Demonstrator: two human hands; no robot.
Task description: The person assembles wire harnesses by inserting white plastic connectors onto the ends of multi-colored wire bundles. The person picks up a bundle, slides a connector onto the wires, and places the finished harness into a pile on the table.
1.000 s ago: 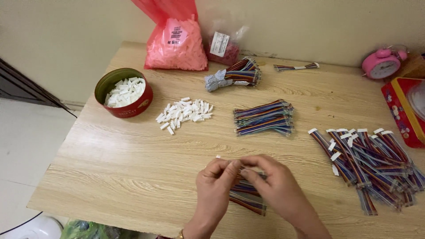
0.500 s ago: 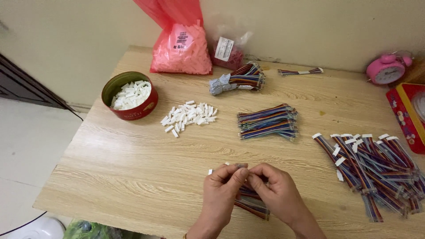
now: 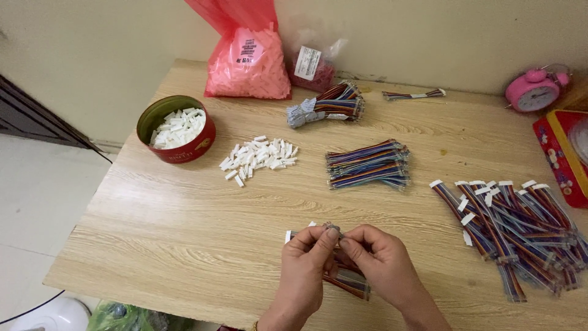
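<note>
Table: a pale wood-grain laminate table (image 3: 184, 245) with a smooth, streaked surface served as the landmark for everything else.
Left hand: the left hand (image 3: 306, 260) was at the table's near edge, fingertips pinched on the end of a short multicoloured ribbon cable (image 3: 349, 283).
Right hand: the right hand (image 3: 381, 257) met the left one, thumb and forefinger closed on the same cable end, so both hands were together and clamped on it.
Cable in hand: thin flat strands in red, blue, green and yellow, with a small white plastic connector (image 3: 288, 235) showing just left of the left fingers; the rest trailed under the palms towards the near edge.
Tin: a round red metal tin (image 3: 177, 132) full of white plastic connectors stood at the table's left side.
Loose pile: a scatter of small white rectangular connectors (image 3: 257, 156) lay mid-table, right of the tin.
Bundles: a neat stack of bare multicoloured cables (image 3: 367, 163) lay at the table's centre; a fanned heap of cables with white ends (image 3: 514, 227) lay on its right side.
Far edge: a glossy pink plastic bag (image 3: 248, 58) and a pink round alarm clock (image 3: 536, 92).
Change: compared with half a second before, the hands stayed in the same spot with the grip unchanged; the white connector sat closer to the fingers.
</note>
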